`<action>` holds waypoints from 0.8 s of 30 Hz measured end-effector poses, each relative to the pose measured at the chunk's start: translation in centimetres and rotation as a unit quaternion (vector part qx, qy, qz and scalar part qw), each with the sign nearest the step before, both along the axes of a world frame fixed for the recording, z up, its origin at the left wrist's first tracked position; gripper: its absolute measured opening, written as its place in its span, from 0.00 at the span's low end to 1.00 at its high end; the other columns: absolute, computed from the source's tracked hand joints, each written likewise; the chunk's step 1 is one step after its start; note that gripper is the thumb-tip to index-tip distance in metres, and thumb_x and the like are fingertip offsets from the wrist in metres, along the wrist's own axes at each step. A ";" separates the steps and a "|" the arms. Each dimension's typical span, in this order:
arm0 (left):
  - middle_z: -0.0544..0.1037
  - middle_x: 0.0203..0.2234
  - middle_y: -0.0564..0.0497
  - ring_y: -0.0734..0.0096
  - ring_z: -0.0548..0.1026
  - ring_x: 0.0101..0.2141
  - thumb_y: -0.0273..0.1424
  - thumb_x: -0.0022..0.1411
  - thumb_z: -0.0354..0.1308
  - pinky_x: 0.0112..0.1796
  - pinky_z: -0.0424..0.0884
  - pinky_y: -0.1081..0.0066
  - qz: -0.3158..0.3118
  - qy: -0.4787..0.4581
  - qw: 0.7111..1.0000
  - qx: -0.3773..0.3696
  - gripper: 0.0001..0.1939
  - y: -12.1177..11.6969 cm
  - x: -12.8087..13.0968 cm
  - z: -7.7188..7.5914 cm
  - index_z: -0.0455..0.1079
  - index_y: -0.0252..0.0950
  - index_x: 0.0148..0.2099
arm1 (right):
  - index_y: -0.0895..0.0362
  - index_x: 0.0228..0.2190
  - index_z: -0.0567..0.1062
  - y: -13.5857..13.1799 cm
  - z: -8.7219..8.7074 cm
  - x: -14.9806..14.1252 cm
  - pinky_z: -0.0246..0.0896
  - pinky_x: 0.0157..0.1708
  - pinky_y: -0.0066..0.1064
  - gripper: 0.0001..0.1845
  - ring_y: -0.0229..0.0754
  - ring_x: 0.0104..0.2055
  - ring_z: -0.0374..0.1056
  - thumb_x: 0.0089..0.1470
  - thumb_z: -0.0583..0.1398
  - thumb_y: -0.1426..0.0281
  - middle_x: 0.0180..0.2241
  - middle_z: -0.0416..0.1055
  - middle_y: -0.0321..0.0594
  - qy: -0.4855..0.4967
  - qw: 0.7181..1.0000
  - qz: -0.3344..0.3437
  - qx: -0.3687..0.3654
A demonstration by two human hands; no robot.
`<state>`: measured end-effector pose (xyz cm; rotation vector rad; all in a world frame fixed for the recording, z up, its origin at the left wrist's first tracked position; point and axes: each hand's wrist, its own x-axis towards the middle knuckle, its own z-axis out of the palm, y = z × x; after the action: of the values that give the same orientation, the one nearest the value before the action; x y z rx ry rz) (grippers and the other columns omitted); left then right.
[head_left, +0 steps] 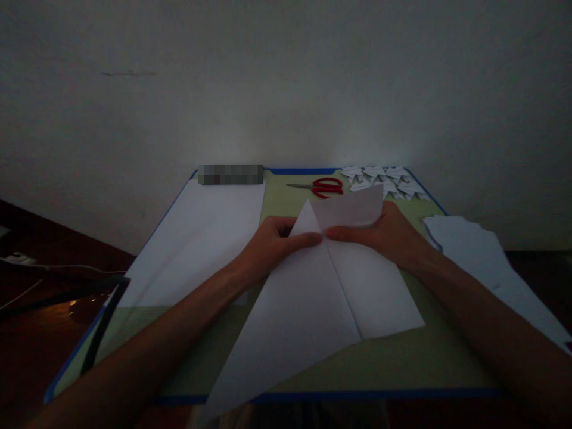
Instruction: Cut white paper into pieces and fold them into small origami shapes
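A large white sheet of paper (pixel 313 298) lies partly folded on the green table (pixel 402 363), its point towards the far side. My left hand (pixel 268 244) pinches the fold near the paper's tip. My right hand (pixel 384 232) holds the raised flap of the same sheet from the right. Both thumbs meet at the centre crease.
A stack of white sheets (pixel 201 238) lies at the left. Red scissors (pixel 324 186) rest at the far edge. Several small folded paper pieces (pixel 386 180) sit at the far right. More white paper (pixel 482 262) overhangs the right edge. A wall stands close behind.
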<state>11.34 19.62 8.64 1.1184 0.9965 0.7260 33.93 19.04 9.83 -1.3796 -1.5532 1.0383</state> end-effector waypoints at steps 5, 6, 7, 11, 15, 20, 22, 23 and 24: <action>0.86 0.31 0.46 0.64 0.83 0.27 0.38 0.51 0.76 0.30 0.80 0.68 0.016 0.046 0.999 0.004 0.14 0.0 0.1 0.1 0.83 0.36 0.37 | 0.52 0.35 0.86 0.1 0.0 0.1 0.80 0.34 0.45 0.19 0.57 0.36 0.82 0.39 0.78 0.60 0.36 0.86 0.44 0.014 0.999 0.014 -0.049; 0.86 0.31 0.46 0.64 0.83 0.27 0.38 0.51 0.76 0.30 0.80 0.68 0.024 0.048 0.999 0.003 0.14 0.0 0.1 0.2 0.83 0.36 0.38 | 0.53 0.34 0.85 0.2 0.0 0.2 0.79 0.31 0.44 0.19 0.56 0.34 0.82 0.39 0.78 0.59 0.35 0.86 0.44 0.018 0.998 0.014 -0.066; 0.86 0.31 0.46 0.64 0.83 0.27 0.38 0.51 0.76 0.30 0.80 0.68 0.030 0.048 0.998 0.003 0.15 0.0 0.2 0.2 0.83 0.36 0.38 | 0.53 0.33 0.85 0.2 0.1 0.2 0.78 0.29 0.43 0.19 0.55 0.32 0.81 0.38 0.78 0.59 0.34 0.86 0.44 0.023 0.996 0.014 -0.083; 0.86 0.32 0.47 0.65 0.83 0.27 0.38 0.52 0.75 0.30 0.80 0.68 0.037 0.049 0.998 0.016 0.14 -0.2 0.2 0.3 0.83 0.36 0.39 | 0.55 0.30 0.85 0.1 0.1 0.1 0.76 0.25 0.42 0.16 0.53 0.29 0.80 0.38 0.78 0.62 0.33 0.85 0.46 0.046 0.992 0.003 -0.117; 0.86 0.30 0.47 0.66 0.82 0.26 0.37 0.54 0.74 0.29 0.79 0.70 0.024 0.055 0.998 0.023 0.11 -0.2 0.1 0.1 0.83 0.36 0.37 | 0.54 0.34 0.85 0.1 -0.1 -0.1 0.78 0.29 0.45 0.19 0.57 0.33 0.81 0.38 0.78 0.61 0.35 0.85 0.46 0.031 0.995 -0.006 -0.097; 0.86 0.30 0.48 0.66 0.83 0.27 0.36 0.55 0.74 0.30 0.80 0.69 0.022 0.038 0.999 0.015 0.10 -0.1 0.0 0.0 0.83 0.37 0.37 | 0.52 0.39 0.85 0.0 -0.3 -0.2 0.80 0.37 0.52 0.22 0.61 0.38 0.82 0.40 0.78 0.60 0.39 0.86 0.47 0.027 0.995 -0.007 -0.091; 0.86 0.30 0.48 0.66 0.82 0.26 0.35 0.54 0.74 0.30 0.80 0.69 0.029 0.036 0.999 0.011 0.09 -0.1 0.0 0.1 0.83 0.36 0.37 | 0.52 0.39 0.85 0.0 -0.3 -0.2 0.80 0.40 0.52 0.21 0.61 0.40 0.82 0.40 0.78 0.61 0.40 0.86 0.46 0.024 0.997 -0.002 -0.076; 0.86 0.29 0.48 0.66 0.82 0.26 0.34 0.53 0.74 0.29 0.79 0.70 0.032 0.036 0.999 0.008 0.09 -0.1 0.0 0.1 0.83 0.36 0.36 | 0.52 0.38 0.86 0.0 -0.3 -0.2 0.80 0.40 0.52 0.21 0.61 0.41 0.82 0.41 0.78 0.60 0.40 0.86 0.46 0.020 0.998 0.002 -0.067; 0.86 0.29 0.48 0.66 0.82 0.26 0.34 0.52 0.74 0.29 0.79 0.70 0.036 0.036 0.999 0.004 0.10 -0.1 0.0 0.1 0.83 0.35 0.35 | 0.52 0.38 0.86 -0.1 -0.3 -0.2 0.80 0.40 0.51 0.21 0.61 0.41 0.82 0.41 0.78 0.60 0.40 0.86 0.46 0.015 0.998 0.003 -0.058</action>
<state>11.37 19.57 8.78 1.1272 1.1001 0.7521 33.69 18.98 9.51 -1.4312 -1.4962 1.1641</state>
